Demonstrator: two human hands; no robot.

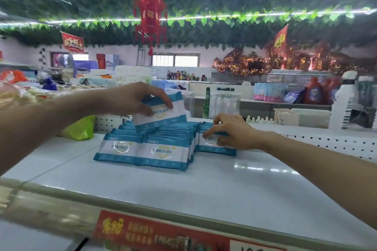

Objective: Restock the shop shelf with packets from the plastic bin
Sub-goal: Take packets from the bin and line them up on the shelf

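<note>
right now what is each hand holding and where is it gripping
The left hand pinches a blue-and-white packet by its top edge, above the rows. The right hand grips the front packet of the right-hand row at its top.

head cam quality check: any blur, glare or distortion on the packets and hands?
Head view: wide-angle bending at the edges; background and shelf-edge label soft; glare streaks on the shelf and front packets; left hand and right hand fairly sharp.

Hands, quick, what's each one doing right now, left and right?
Left hand: closed on a blue and white packet, held above the rows.
Right hand: fingers pinching the front packet of the right row on the shelf.
</note>
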